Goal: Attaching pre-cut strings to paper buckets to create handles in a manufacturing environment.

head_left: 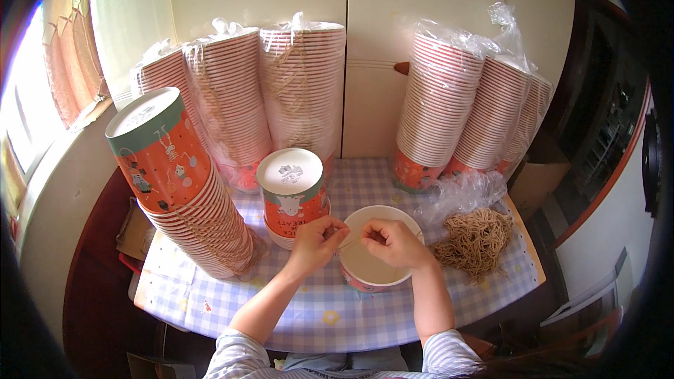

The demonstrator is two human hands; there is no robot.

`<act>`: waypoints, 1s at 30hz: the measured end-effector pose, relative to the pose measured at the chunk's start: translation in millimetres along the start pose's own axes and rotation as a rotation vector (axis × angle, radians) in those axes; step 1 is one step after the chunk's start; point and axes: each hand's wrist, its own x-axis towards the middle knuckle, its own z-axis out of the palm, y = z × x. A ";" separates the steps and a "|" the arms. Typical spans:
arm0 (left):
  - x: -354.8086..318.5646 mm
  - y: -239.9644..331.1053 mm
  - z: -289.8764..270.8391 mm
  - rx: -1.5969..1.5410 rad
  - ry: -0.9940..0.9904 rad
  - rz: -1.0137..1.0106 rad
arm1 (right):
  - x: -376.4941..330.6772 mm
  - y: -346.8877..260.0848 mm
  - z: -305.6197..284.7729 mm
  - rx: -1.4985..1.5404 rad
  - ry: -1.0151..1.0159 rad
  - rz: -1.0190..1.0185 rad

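A white-lined paper bucket stands upright in front of me, its mouth facing up. Over its left rim my left hand is closed in a pinch. My right hand pinches too, above the bucket's mouth, covering part of the rim. Between the fingertips runs a thin tan string, only faintly visible. Just beyond my left hand, an orange printed paper bucket sits upside down on another. To the right of my right hand lies a tangled heap of tan string.
A tall leaning stack of upturned buckets, with tan strings hanging along it, stands at the left. Plastic-wrapped bucket stacks line the back left and back right. Crumpled clear plastic lies behind the string heap. A checked cloth covers the table.
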 end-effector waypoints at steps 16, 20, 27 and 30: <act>-2.9 15.4 -1.9 0.099 -0.009 -0.073 | -1.1 0.4 -2.7 0.168 -0.077 0.020; 1.8 21.7 -7.4 0.323 -0.003 0.360 | -1.5 10.8 -6.1 0.075 -0.019 0.013; -2.4 27.2 -4.1 0.358 -0.036 0.441 | 0.3 2.2 -5.0 0.033 -0.065 0.014; -4.1 26.3 -4.3 0.367 -0.056 0.399 | 0.6 4.3 -4.2 0.025 -0.087 0.000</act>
